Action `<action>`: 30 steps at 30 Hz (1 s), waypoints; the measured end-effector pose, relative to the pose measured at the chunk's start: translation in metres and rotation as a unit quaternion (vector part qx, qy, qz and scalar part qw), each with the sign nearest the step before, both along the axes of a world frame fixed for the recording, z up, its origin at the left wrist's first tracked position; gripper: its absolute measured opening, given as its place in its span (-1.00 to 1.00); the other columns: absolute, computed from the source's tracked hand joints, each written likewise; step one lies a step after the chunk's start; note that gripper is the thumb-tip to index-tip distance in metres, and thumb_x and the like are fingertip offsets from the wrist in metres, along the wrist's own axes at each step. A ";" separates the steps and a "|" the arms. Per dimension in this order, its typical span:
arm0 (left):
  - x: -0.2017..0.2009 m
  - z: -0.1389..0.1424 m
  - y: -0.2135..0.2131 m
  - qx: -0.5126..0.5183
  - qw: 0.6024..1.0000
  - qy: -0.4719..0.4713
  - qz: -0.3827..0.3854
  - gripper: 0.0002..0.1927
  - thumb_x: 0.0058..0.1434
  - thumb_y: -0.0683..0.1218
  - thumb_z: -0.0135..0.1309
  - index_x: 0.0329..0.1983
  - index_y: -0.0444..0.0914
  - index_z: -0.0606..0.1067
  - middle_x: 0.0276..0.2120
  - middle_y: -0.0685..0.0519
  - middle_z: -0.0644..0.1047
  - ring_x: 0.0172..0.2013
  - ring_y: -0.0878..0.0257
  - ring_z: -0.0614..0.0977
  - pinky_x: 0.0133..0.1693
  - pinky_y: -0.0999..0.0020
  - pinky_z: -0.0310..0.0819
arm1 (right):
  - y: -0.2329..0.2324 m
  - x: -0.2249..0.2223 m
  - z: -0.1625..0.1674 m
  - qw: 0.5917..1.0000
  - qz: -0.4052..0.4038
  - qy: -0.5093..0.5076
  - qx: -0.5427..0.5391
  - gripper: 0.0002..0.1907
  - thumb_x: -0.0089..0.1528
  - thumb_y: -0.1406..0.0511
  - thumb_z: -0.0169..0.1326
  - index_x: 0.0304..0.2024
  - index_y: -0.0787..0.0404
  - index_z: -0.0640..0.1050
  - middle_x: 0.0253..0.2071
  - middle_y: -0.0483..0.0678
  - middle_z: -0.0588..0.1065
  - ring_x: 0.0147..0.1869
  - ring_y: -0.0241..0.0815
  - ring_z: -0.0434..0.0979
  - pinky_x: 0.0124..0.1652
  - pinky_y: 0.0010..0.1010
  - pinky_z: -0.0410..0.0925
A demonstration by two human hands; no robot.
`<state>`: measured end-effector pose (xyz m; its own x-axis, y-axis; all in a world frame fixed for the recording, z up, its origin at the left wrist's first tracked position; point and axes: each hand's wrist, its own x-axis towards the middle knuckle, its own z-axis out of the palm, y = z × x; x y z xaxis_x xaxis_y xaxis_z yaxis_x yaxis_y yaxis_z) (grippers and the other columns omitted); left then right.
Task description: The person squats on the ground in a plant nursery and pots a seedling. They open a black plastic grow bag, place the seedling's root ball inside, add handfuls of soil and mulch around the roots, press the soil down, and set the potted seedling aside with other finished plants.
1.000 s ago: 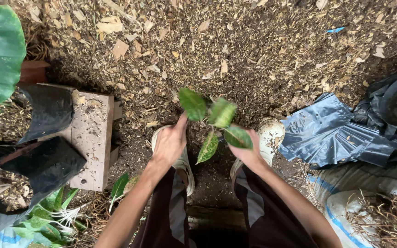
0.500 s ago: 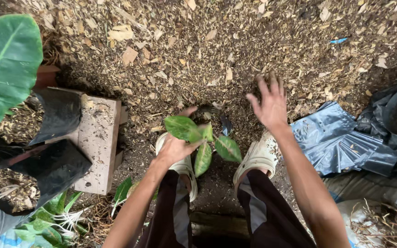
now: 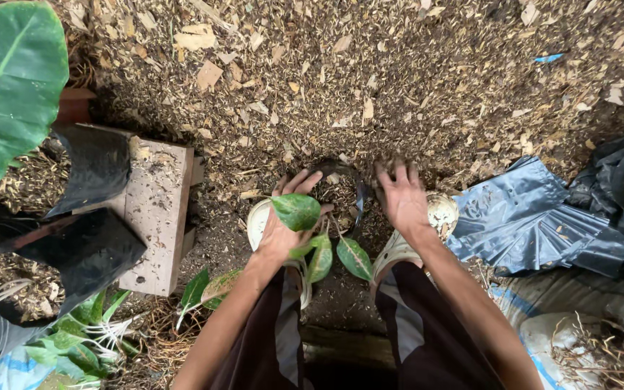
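We see ground (image 3: 413, 79) of wood chips; on it a wooden block (image 3: 157, 209), black grow bags (image 3: 88, 249), crumpled plastic sheeting (image 3: 521, 217).

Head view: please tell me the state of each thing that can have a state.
left hand: holding the small plant, fingers open
right hand: open, pressing into mulch
small plant: upright in the small bag
small bag: open, filled
black bags: open, filled, on the left
grey bag: flat, crumpled
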<state>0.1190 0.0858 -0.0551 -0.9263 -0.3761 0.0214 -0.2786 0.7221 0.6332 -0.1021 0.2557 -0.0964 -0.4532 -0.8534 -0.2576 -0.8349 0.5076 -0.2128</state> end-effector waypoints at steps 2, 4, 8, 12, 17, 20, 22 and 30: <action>-0.002 0.002 0.002 -0.022 1.000 -0.015 -0.011 -0.78 0.24 0.08 0.22 -0.04 0.14 0.62 0.42 0.06 0.24 0.43 0.02 0.22 0.44 -0.09 -0.02 | -0.003 -0.002 -0.001 1.000 0.013 -0.007 0.023 -0.36 0.19 0.28 0.17 0.34 0.06 0.38 0.31 0.38 0.28 0.25 0.47 0.39 0.02 0.07 0.48; -0.001 0.004 0.006 0.006 1.000 -0.012 0.002 -0.65 0.18 0.06 0.24 0.07 0.08 0.60 0.40 -0.01 0.23 0.40 0.00 0.21 0.39 -0.14 -0.04 | -0.006 -0.009 0.003 0.998 -0.016 -0.048 0.021 -0.42 0.19 0.35 0.15 0.29 0.06 0.43 0.23 0.31 0.36 0.12 0.35 0.51 -0.07 -0.07 0.56; 0.017 0.012 0.017 0.016 0.999 0.026 0.009 -0.41 -0.09 -0.03 0.23 0.12 -0.02 0.55 0.27 -0.06 0.32 0.29 -0.02 0.30 0.30 -0.11 0.12 | -0.022 -0.044 0.028 0.949 -0.200 -0.207 0.126 -0.52 0.35 0.38 0.07 0.33 0.00 0.43 -0.14 0.23 0.60 -0.25 0.13 0.64 -0.30 -0.25 0.62; 0.031 0.016 0.020 -0.021 0.994 -0.076 -0.071 -0.47 0.14 -0.19 0.16 0.22 -0.03 0.52 0.17 0.07 0.45 0.14 0.10 0.44 0.15 0.13 0.37 | -0.034 -0.056 0.070 0.904 -0.092 -0.395 -0.134 -0.66 0.22 0.33 0.26 0.07 0.14 0.62 -0.17 0.05 0.67 -0.24 -0.22 0.66 -0.17 -0.37 0.52; 0.025 0.021 0.020 -0.006 0.994 -0.062 -0.086 -0.41 0.10 -0.21 0.15 0.26 -0.11 0.47 0.14 0.06 0.46 0.09 0.13 0.47 0.10 0.15 0.38 | -0.060 -0.023 0.117 0.893 0.042 -0.439 -0.089 -0.66 0.22 0.21 0.23 0.07 0.02 0.63 -0.04 -0.03 0.67 -0.15 -0.22 0.68 -0.12 -0.16 0.55; 0.023 0.026 0.019 0.014 0.989 -0.103 -0.103 -0.30 -0.09 -0.20 0.16 0.23 -0.15 0.45 0.13 0.02 0.45 0.07 0.06 0.46 0.11 0.10 0.34 | -0.082 0.004 0.130 0.914 0.154 -0.363 -0.090 -0.58 0.24 0.19 0.25 0.15 0.07 0.61 0.20 0.15 0.48 -0.26 -0.24 0.71 0.04 0.01 0.40; 0.023 0.027 0.018 0.007 0.991 -0.098 -0.090 -0.31 -0.06 -0.20 0.17 0.24 -0.11 0.46 0.13 0.03 0.44 0.07 0.07 0.46 0.14 0.09 0.32 | -0.087 0.013 0.134 0.931 0.114 -0.348 -0.003 -0.55 0.24 0.18 0.21 0.19 0.02 0.59 0.33 0.10 0.38 -0.39 -0.20 0.70 -0.01 0.01 0.40; 0.025 0.013 0.018 0.018 0.997 -0.061 -0.051 -0.36 -0.09 -0.18 0.24 0.16 -0.12 0.49 0.09 -0.01 0.41 0.06 0.02 0.43 0.14 0.02 0.33 | -0.073 0.032 0.097 0.948 0.280 -0.127 -0.078 -0.53 0.05 0.49 0.06 0.01 0.12 0.63 0.23 -0.01 0.50 -0.11 -0.09 0.71 -0.13 -0.23 0.59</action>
<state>0.1442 0.1039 -0.0417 -0.9548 -0.2776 -0.1059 -0.2811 0.7287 0.6244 -0.0702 0.1829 0.0005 0.1427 -0.9784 -0.1496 -0.8757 -0.0544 -0.4799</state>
